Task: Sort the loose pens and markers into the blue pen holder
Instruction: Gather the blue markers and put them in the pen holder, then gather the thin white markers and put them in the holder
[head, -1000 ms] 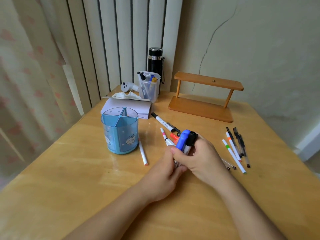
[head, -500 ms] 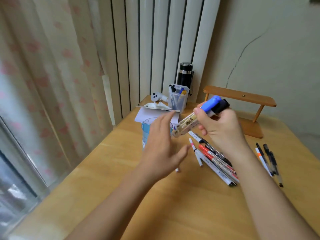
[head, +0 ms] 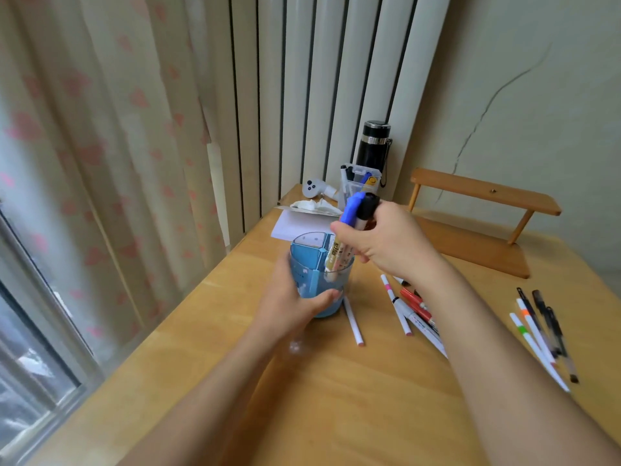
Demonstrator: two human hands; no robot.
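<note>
The blue pen holder [head: 307, 260] stands on the wooden table, divided into compartments. My left hand [head: 289, 301] wraps around its near side. My right hand [head: 386, 243] grips two markers [head: 359, 210], one with a blue cap and one with a black cap, tilted, their lower ends inside the holder's right compartment. Loose markers [head: 415, 306] with red and black parts lie right of the holder, and a white pen [head: 353, 322] lies beside its base. Several thin pens [head: 541, 327] lie at the far right.
A wooden rack [head: 480, 227] stands at the back right. A black flask [head: 373, 146], a clear box of pens [head: 358, 186], a white controller [head: 314, 188], crumpled tissue and a white paper pad [head: 299, 225] crowd the back corner. Curtains hang left.
My right hand carried the two markers from above the table down into the holder. My left hand went from open in the air to grasping the holder. The view shifted left.
</note>
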